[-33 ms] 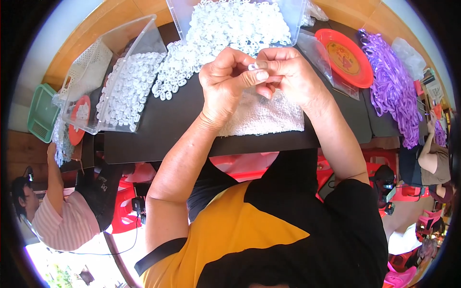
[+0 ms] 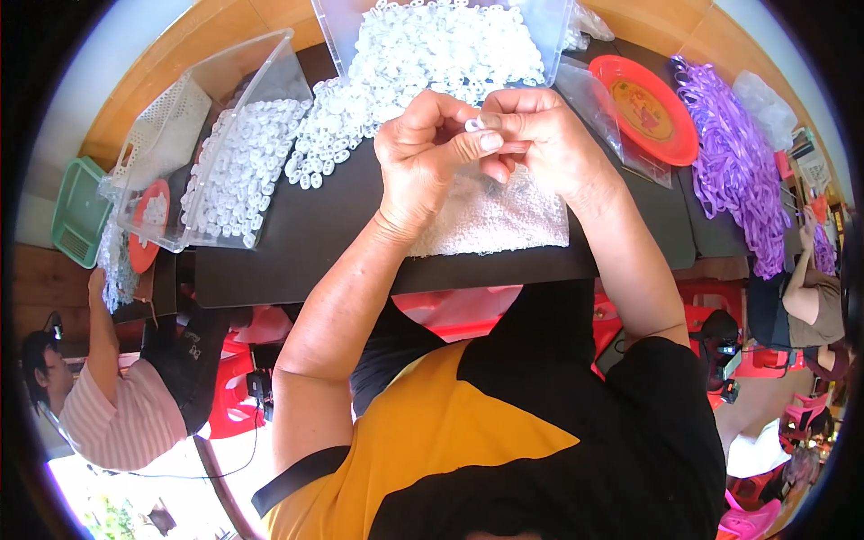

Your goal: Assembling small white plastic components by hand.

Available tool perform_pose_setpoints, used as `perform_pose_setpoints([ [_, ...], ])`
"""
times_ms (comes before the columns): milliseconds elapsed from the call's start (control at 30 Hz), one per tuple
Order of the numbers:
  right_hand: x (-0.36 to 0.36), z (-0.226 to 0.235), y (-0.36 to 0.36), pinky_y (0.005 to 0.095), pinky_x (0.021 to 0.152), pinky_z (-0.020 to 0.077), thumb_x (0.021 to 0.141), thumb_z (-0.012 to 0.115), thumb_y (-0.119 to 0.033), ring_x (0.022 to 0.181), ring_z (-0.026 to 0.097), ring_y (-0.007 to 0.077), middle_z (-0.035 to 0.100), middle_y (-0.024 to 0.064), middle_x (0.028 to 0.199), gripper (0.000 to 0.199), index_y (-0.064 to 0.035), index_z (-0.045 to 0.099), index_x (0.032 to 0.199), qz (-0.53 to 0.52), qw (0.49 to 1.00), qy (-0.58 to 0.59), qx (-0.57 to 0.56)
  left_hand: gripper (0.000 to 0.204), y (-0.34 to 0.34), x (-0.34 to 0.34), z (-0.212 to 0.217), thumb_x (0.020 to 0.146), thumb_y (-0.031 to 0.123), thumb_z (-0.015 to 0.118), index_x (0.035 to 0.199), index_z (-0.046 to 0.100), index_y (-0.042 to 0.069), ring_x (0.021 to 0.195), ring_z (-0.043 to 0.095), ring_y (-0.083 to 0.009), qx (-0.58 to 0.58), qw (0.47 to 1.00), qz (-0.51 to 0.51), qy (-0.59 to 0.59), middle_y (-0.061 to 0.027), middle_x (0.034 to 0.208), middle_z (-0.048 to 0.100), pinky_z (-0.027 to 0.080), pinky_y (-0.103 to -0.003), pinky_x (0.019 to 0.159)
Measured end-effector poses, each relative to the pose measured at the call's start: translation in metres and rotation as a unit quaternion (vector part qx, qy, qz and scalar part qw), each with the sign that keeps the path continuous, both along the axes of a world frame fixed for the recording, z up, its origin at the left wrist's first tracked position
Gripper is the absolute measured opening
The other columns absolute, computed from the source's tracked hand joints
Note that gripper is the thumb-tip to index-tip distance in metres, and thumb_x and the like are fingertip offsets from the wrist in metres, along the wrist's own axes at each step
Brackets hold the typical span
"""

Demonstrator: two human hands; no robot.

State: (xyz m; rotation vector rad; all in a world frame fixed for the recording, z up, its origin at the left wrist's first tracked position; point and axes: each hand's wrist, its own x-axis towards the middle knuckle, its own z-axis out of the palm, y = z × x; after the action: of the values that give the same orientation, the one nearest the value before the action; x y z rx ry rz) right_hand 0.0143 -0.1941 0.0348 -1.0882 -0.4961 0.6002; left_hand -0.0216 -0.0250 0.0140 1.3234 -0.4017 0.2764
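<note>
Above a white terry cloth [image 2: 504,219], my two hands meet with their fingertips pinched together. Between them shows a small white oval piece [image 2: 473,125], most of it covered by fingers. My left hand [image 2: 418,155] grips it between thumb and forefinger. My right hand [image 2: 551,139] is closed at the same spot, its thumb against the piece; whether it holds something more is hidden. Just beyond the hands, loose white oval rings [image 2: 337,117] spread over the dark table [image 2: 351,211], spilling from a clear plastic bin [image 2: 560,45] full of them.
On the left a second clear bin [image 2: 171,241] holds more rings, near a green basket [image 2: 67,211] and a co-worker [image 2: 126,405]. To the right lie a red plate [image 2: 688,135], clear bags [image 2: 589,103] and a heap of purple ribbon [image 2: 733,162]. Another person [image 2: 814,301] sits farther right.
</note>
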Motion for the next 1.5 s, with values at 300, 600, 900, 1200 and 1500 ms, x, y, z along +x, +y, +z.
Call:
perform_pose_setpoints([
  [300, 0.007, 0.002, -0.006, 0.0216, 0.054, 0.0425, 0.09, 0.062, -0.019, 0.057, 0.06, 0.013, 0.06, 0.0023, 0.068, 0.02, -0.0004, 0.066, 0.084, -0.07, 0.993, -0.072, -0.069, 0.021, -0.004, 0.005, -0.002, 0.076, -0.001, 0.076, 0.091, 0.062, 0.003, 0.068, 0.065, -0.0093, 0.015, 0.999, 0.003, -0.05, -0.0042, 0.079, 0.067, 0.052, -0.021, 0.062],
  [600, 0.006, 0.006, -0.008, 0.0217, 0.056, 0.042, 0.088, 0.063, -0.017, 0.057, 0.058, 0.0112, 0.061, 0.0017, 0.067, 0.016, -0.0012, 0.067, 0.084, -0.123, 0.979, -0.131, -0.1, 0.025, -0.004, 0.004, -0.001, 0.073, 0.002, 0.079, 0.092, 0.064, 0.004, 0.065, 0.058, -0.0043, 0.101, 0.987, 0.064, -0.106, 0.0, 0.074, 0.066, 0.047, -0.02, 0.059],
  [900, 0.003, 0.007, -0.008, 0.0217, 0.056, 0.0418, 0.089, 0.062, -0.017, 0.057, 0.058, 0.0101, 0.06, 0.001, 0.066, 0.017, -0.0015, 0.068, 0.084, -0.147, 0.969, -0.155, -0.126, 0.026, -0.006, 0.0, 0.002, 0.074, 0.001, 0.079, 0.095, 0.064, 0.004, 0.069, 0.057, -0.0055, 0.142, 0.982, 0.082, -0.097, 0.0, 0.081, 0.063, 0.048, -0.021, 0.064],
  [1200, 0.004, 0.009, -0.01, 0.0248, 0.06, 0.0482, 0.092, 0.059, -0.014, 0.062, 0.053, 0.0096, 0.057, 0.0021, 0.074, 0.018, 0.003, 0.064, 0.09, -0.141, 0.974, -0.127, -0.126, 0.025, -0.006, 0.003, -0.002, 0.074, -0.001, 0.078, 0.094, 0.064, 0.003, 0.068, 0.054, -0.0049, 0.085, 0.992, 0.079, -0.057, 0.0012, 0.078, 0.062, 0.048, -0.02, 0.063],
  [1500, 0.004, 0.008, -0.01, 0.0253, 0.062, 0.0462, 0.092, 0.058, -0.013, 0.066, 0.053, 0.0095, 0.057, 0.0018, 0.073, 0.018, 0.0031, 0.065, 0.091, -0.152, 0.972, -0.134, -0.119, 0.023, -0.005, 0.0, 0.002, 0.076, -0.005, 0.075, 0.096, 0.065, 0.002, 0.075, 0.056, -0.006, 0.027, 0.998, 0.05, 0.019, 0.0008, 0.084, 0.063, 0.05, -0.021, 0.069],
])
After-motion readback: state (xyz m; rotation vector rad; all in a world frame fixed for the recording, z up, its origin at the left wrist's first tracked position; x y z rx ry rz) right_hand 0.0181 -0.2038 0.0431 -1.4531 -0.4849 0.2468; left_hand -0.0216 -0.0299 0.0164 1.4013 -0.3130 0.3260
